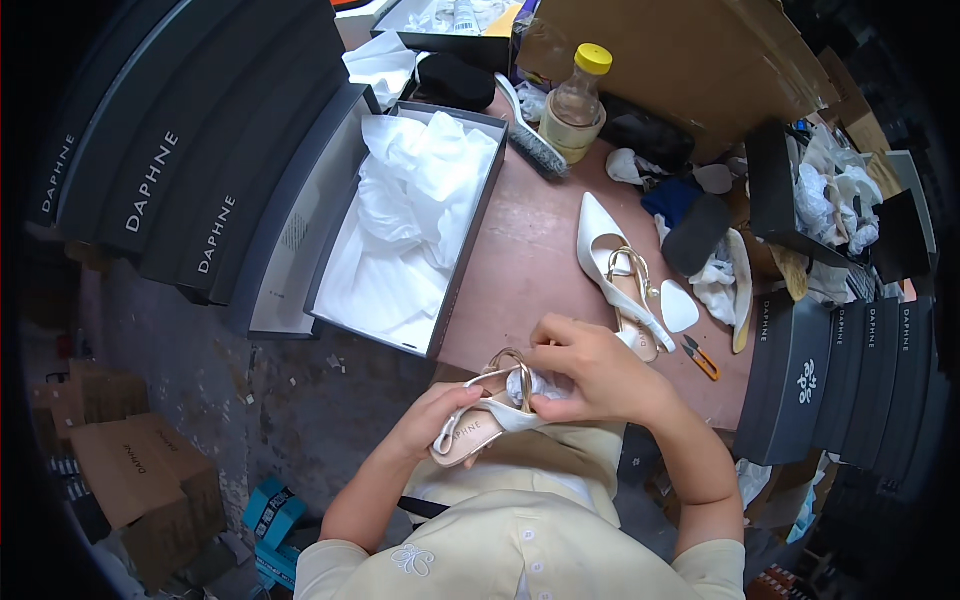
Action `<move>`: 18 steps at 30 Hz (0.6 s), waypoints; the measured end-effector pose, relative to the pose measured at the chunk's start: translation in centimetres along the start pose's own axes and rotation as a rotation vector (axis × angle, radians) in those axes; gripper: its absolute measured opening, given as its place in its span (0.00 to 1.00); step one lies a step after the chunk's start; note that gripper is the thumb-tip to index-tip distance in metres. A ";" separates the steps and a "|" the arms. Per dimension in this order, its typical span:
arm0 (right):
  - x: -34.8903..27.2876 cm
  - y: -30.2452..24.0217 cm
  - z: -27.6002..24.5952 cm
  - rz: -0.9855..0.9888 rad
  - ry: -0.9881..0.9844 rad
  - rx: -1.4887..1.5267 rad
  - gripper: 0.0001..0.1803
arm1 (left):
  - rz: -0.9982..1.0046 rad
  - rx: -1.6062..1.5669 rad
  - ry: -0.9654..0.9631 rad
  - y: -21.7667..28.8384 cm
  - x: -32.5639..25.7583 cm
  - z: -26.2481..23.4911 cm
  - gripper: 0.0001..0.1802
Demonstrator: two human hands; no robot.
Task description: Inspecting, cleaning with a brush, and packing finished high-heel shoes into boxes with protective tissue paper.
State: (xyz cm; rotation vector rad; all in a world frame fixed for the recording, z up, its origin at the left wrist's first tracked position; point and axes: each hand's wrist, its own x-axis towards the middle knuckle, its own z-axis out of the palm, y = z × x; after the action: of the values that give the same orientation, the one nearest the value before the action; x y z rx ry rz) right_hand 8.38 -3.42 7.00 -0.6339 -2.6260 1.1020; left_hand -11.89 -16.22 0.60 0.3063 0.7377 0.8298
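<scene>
A white slingback shoe (468,437) with a beige insole and gold-coloured straps is held in front of my body. My left hand (432,418) is closed round its heel end, thumb on the side strap. My right hand (595,372) is closed at the front part, with its fingers and thumb pinching crumpled white stuffing (541,386) at the shoe's opening. The toe is hidden behind that hand. A matching white pointed shoe (598,222) lies on the table beyond my right hand. Left of it stands an open dark shoebox (474,228) lined with white tissue paper (400,225).
Orange-handled snips (703,360) and a white oval pad (679,306) lie beside the second shoe. Farther back are a brush (537,150) and a yellow-capped bottle (575,110). Dark shoeboxes (170,150) stand at the left; more shoeboxes (795,385) line the right edge.
</scene>
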 end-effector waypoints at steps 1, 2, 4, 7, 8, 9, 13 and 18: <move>-0.5 -0.7 -0.6 0.039 0.045 0.105 0.17 | -0.025 -0.020 0.000 0.2 -0.1 0.4 0.23; -1.0 -1.6 -1.0 0.099 0.151 0.234 0.14 | -0.050 -0.039 -0.001 0.2 -0.2 0.8 0.23; -2.9 -0.9 -1.4 0.067 0.424 0.534 0.16 | -0.108 -0.053 -0.003 -0.1 -0.4 1.0 0.24; -5.5 -1.7 -3.0 0.080 0.863 1.190 0.24 | -0.101 -0.262 -0.015 -1.3 -1.1 0.3 0.23; -6.2 -1.9 -3.3 0.046 1.051 1.309 0.25 | -0.084 -0.377 -0.188 -1.8 -1.4 -0.7 0.23; -6.6 -2.4 -3.5 -0.013 1.130 1.434 0.26 | -0.072 -0.430 -0.178 -2.0 -1.8 -0.9 0.24; -7.7 -4.8 -3.4 -0.162 1.275 1.510 0.29 | -0.110 -0.666 -0.299 -1.6 -2.8 0.1 0.29; -8.8 -6.0 -2.6 -0.226 1.253 1.464 0.29 | -0.111 -0.665 -0.340 -2.5 -3.5 -0.2 0.28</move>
State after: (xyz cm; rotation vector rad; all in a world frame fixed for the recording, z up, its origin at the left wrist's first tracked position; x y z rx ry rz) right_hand 15.25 -9.74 12.78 -0.3694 -0.5174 1.4268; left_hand -12.22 -20.47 0.82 -0.1887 0.1348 0.8439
